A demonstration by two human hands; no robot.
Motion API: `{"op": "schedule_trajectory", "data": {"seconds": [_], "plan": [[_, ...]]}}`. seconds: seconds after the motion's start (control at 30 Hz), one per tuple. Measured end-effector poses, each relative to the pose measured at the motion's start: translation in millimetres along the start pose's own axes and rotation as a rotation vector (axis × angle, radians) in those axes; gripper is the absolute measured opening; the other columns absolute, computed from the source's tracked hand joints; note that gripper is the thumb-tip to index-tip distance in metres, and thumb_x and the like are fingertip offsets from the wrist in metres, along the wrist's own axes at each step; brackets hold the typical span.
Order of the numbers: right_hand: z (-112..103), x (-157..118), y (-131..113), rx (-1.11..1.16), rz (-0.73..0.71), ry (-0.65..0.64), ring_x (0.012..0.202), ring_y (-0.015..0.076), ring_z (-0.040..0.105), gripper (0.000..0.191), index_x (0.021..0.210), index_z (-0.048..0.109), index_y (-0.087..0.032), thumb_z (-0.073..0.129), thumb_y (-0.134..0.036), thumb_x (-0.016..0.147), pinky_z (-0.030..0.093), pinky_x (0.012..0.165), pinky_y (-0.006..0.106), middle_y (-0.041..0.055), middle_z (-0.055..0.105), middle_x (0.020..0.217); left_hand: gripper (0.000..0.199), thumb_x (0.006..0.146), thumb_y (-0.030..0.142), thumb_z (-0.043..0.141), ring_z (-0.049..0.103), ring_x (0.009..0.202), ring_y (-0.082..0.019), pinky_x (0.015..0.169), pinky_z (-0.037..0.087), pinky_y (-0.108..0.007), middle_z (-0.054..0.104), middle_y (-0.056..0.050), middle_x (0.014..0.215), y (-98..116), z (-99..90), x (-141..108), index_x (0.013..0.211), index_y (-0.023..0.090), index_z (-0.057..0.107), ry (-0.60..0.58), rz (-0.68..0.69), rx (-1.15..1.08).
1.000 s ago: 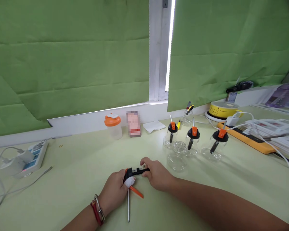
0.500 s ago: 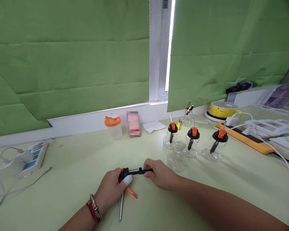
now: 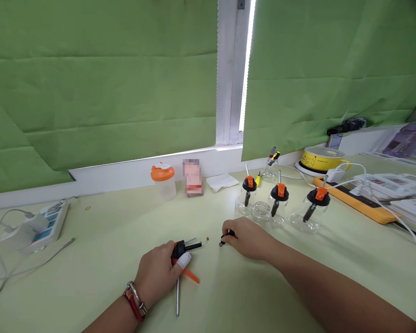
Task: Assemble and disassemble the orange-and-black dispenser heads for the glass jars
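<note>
My left hand (image 3: pixel 159 273), a white wrap on its thumb, is closed around a black-and-orange jar lid (image 3: pixel 179 249). From the lid a black stem (image 3: pixel 193 246) and a thin metal pin point right, an orange strip (image 3: pixel 190 276) sticks out below, and a metal rod (image 3: pixel 177 298) points toward me. My right hand (image 3: pixel 247 237) pinches a short black tube-like piece (image 3: pixel 228 237), apart from the stem. Between the hands a tiny brownish bit (image 3: pixel 207 238) shows, too small to name.
Behind my right hand is an open glass jar (image 3: pixel 261 210). Several jars with black-and-orange lids (image 3: pixel 279 191) stand around it. An orange-lidded cup (image 3: pixel 162 175), a white tissue (image 3: pixel 222 181) and a jar of screwdrivers (image 3: pixel 270 173) are at the back. A power strip (image 3: pixel 52 229) lies left.
The black tube-like piece has come off the lid's stem and moved right in my right hand. A tiny brownish bit now shows between the hands. My left hand stays nearly in place.
</note>
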State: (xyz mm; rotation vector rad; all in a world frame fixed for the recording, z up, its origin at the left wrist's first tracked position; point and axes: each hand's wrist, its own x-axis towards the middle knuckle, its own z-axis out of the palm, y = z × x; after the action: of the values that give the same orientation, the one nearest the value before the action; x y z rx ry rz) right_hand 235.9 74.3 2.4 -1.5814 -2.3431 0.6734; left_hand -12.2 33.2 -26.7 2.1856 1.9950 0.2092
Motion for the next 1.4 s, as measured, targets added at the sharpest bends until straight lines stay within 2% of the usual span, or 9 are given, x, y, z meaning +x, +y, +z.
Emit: {"op": "schedule_trajectory", "data": {"seconds": [0.27,0.6,0.73,0.87,0.97,1.1,1.2,1.4], "plan": [[-6,1,9,0.027,-0.007,0.044,0.067,0.0142,0.055,0.011,0.079,0.062,-0.021,0.053,-0.028,0.082,0.031,0.054,0.023,0.0022,0.065,0.078,0.039,0.083,0.056,0.034,0.053,0.06,-0.019,0.051,0.025,-0.026,0.06,-0.002,0.068,-1,1.1,1,0.074,0.021,0.049,-0.004,0.013,-0.01],[-10,1,16,0.001,0.057,-0.001,0.063,0.0126,0.052,0.007,0.075,0.058,-0.019,0.058,-0.026,0.078,0.029,0.051,0.023,0.002,0.062,0.076,0.038,0.084,0.056,0.034,0.053,0.06,-0.019,0.052,0.026,-0.026,0.059,-0.001,0.067,-3,2.0,2,0.073,0.022,0.047,-0.007,0.029,-0.013],[-7,0,15,0.043,0.064,0.021,0.064,0.0126,0.052,0.01,0.072,0.057,-0.019,0.06,-0.028,0.075,0.03,0.052,0.023,0.0016,0.062,0.076,0.039,0.083,0.056,0.034,0.054,0.061,-0.019,0.052,0.026,-0.027,0.061,-0.003,0.07,-2,0.9,2,0.076,0.021,0.05,-0.014,0.028,-0.014],[-3,-6,8,0.108,0.052,-0.066,0.062,0.0117,0.051,0.016,0.069,0.055,-0.02,0.067,-0.03,0.067,0.028,0.049,0.022,-0.0006,0.06,0.074,0.04,0.083,0.056,0.034,0.054,0.061,-0.019,0.052,0.027,-0.027,0.061,-0.003,0.07,-3,0.4,1,0.076,0.021,0.05,-0.015,0.031,-0.017],[3,-10,0,0.021,0.047,-0.134,0.059,0.0117,0.049,0.02,0.064,0.054,-0.02,0.071,-0.028,0.06,0.025,0.048,0.022,-0.0012,0.059,0.071,0.04,0.083,0.056,0.034,0.054,0.061,-0.019,0.052,0.027,-0.027,0.061,-0.003,0.069,-4,0.8,2,0.076,0.021,0.051,-0.015,0.028,-0.022],[12,-8,-1,-0.133,-0.019,-0.127,0.064,0.0137,0.05,0.02,0.059,0.053,-0.018,0.072,-0.023,0.061,0.023,0.05,0.024,0.0002,0.059,0.071,0.041,0.083,0.057,0.034,0.054,0.062,-0.019,0.052,0.027,-0.027,0.061,-0.003,0.071,-4,1.9,2,0.076,0.021,0.051,-0.015,0.025,-0.026],[16,-4,2,-0.144,-0.039,-0.08,0.07,0.015,0.052,0.018,0.065,0.056,-0.019,0.073,-0.022,0.062,0.025,0.052,0.024,0.001,0.06,0.079,0.04,0.083,0.057,0.034,0.053,0.061,-0.019,0.052,0.026,-0.027,0.06,-0.003,0.069,-4,2.1,3,0.075,0.021,0.049,-0.016,0.025,-0.021],[17,4,8,-0.078,-0.062,-0.011,0.087,0.0185,0.053,0.023,0.087,0.06,-0.02,0.071,-0.023,0.067,0.033,0.062,0.025,0.0031,0.06,0.092,0.035,0.082,0.054,0.038,0.054,0.06,-0.018,0.051,0.024,-0.026,0.06,-0.002,0.068,-1,-0.3,2,0.072,0.021,0.048,-0.025,0.017,-0.019]]}}
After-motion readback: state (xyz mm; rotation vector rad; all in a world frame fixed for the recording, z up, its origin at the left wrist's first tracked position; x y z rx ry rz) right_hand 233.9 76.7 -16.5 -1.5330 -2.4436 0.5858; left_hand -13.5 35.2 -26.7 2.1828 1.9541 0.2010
